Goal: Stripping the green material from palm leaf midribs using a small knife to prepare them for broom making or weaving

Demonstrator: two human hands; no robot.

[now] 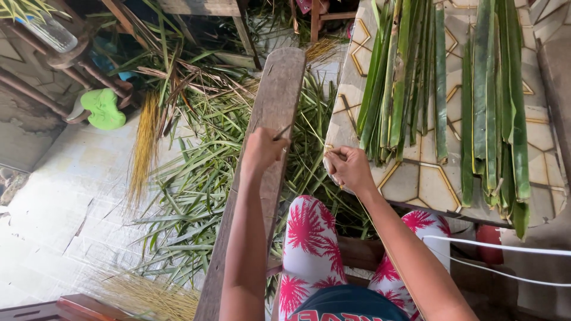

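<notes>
Now the left hand (262, 150) is pinching a small blade (282, 132) against the wooden plank (270, 119), while the right hand (350, 169) is gripping a thin leaf strip (392, 261) at the table's near-left corner (351, 107); stripping looks underway, needing steady tension.

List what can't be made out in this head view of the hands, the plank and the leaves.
- Left hand: it grips a thin dark tool against the wooden plank; the fingers hide most of the tool.
- Right hand: closed on a pale thin strip; how far the strip runs is too fine to tell.
- Plank: its near end is cut off by the bottom edge.
- Green leaf strips on the table: their far ends pass the top edge.
</notes>
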